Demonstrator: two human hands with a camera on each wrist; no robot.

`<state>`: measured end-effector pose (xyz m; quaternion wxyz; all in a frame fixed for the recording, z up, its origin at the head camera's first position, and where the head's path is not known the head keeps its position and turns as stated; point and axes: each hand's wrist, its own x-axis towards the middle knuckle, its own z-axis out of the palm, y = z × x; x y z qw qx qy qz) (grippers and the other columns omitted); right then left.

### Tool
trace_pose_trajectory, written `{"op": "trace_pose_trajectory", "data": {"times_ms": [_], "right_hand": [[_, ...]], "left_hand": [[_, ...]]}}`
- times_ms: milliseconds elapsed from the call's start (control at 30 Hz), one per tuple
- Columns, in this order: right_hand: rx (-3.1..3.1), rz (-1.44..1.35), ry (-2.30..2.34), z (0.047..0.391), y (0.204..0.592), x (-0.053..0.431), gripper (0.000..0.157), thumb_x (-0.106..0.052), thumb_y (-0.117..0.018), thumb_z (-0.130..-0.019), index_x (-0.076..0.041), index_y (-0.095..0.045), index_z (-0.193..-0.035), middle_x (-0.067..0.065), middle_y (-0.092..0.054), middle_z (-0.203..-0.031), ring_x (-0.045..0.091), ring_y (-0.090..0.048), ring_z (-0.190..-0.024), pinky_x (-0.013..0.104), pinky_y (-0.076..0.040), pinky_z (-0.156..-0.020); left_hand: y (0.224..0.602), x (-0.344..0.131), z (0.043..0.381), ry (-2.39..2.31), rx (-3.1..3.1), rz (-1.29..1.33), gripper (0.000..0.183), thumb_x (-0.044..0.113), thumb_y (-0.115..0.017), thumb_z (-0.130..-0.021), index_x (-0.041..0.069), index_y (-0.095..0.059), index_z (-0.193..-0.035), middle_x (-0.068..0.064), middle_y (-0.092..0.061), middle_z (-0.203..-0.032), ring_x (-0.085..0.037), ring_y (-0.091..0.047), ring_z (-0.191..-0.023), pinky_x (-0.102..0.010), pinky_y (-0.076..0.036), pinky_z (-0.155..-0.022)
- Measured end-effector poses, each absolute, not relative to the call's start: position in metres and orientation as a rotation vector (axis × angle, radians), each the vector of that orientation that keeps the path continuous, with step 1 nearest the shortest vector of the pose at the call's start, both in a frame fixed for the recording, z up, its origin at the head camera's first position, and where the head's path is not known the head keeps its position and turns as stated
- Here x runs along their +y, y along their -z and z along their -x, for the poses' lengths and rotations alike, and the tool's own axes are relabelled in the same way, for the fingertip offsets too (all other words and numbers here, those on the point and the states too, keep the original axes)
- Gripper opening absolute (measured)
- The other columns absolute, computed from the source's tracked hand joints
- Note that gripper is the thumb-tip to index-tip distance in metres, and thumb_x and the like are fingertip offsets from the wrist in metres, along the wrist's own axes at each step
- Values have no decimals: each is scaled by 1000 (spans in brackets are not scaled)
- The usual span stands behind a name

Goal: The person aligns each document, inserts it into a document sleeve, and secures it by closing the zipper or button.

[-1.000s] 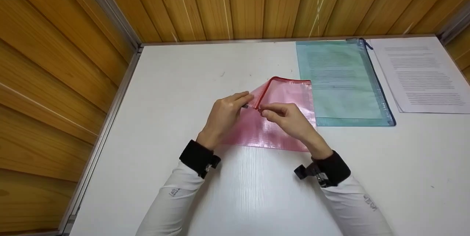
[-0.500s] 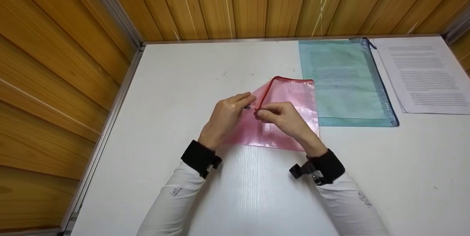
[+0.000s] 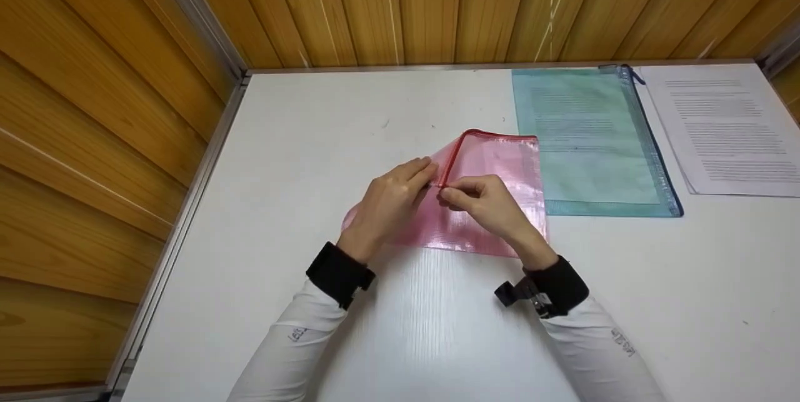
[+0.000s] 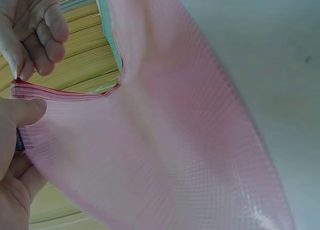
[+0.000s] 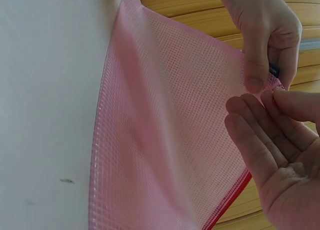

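A translucent pink mesh zip pouch (image 3: 509, 167) lies partly on the white table, its far left corner lifted and bent toward me. My left hand (image 3: 389, 199) grips that corner, thumb on the mesh, as the left wrist view shows. A small dark tag (image 5: 274, 70) pokes out by the left fingers. The red zipper (image 3: 454, 155) runs along the pouch's far edge and folds down to the fingertips. At its end my right hand (image 3: 490, 205) pinches a tiny piece between thumb and forefinger, the other fingers loosely bent; the fingertips hide whether it is the zipper pull.
A teal mesh zip pouch (image 3: 587, 139) with printed paper inside lies to the right, close against the pink one. Beyond it are loose printed sheets (image 3: 731, 133). Wood-patterned walls (image 3: 425, 8) border the table (image 3: 300, 139) at the back and left.
The right fingertips have closed in on the zipper's end. My left hand has shifted slightly right, and a pink edge now shows left of it. The head view has drifted a little.
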<state>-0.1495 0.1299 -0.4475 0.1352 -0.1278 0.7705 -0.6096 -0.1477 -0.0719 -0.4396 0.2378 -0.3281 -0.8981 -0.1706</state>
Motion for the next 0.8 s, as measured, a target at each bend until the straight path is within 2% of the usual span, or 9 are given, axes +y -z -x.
{"op": "trace_pose_trajectory", "data": {"times_ms": [133, 367, 533, 667, 800], "right_hand": [[2248, 364, 1746, 149, 448, 130, 25, -9, -65, -95, 11, -70, -109, 26, -74, -104, 12, -74, -87, 25, -59, -82], [2342, 386, 1669, 148, 448, 129, 22, -10, -66, -94, 7, -73, -106, 22, -75, -99, 28, -73, -91, 21, -58, -78], [2466, 409, 1631, 146, 446, 130, 18, -11, -67, -94, 2, -76, -103, 17, -77, -95, 32, -72, -88, 18, -55, -75], [2557, 407, 1653, 145, 444, 130, 14, -10, -70, -91, -1, -78, -98, 13, -78, -91, 30, -72, -84, 17, -53, -71], [2598, 412, 1696, 145, 445, 129, 14, -9, -71, -90, 1, -78, -97, 14, -78, -91, 26, -72, -80, 16, -54, -69]], "left_hand": [[436, -70, 144, 287, -2463, 928, 29, 13, -67, -94, 7, -70, -122, -9, -72, -122, -23, -70, -113, -33, -57, -91], [438, -69, 143, 124, -2452, 977, 27, 9, -66, -93, 7, -72, -119, -8, -75, -117, -22, -72, -108, -31, -59, -87], [442, -71, 144, 122, -2435, 985, 29, 6, -67, -91, 8, -71, -120, -7, -75, -116, -22, -73, -107, -31, -60, -82], [443, -72, 145, 168, -2405, 976, 30, 5, -69, -90, 8, -72, -119, -7, -75, -115, -21, -73, -105, -31, -60, -79], [444, -73, 146, 216, -2366, 972, 31, 4, -72, -88, 8, -73, -118, -7, -76, -113, -20, -74, -102, -30, -60, -78]]}}
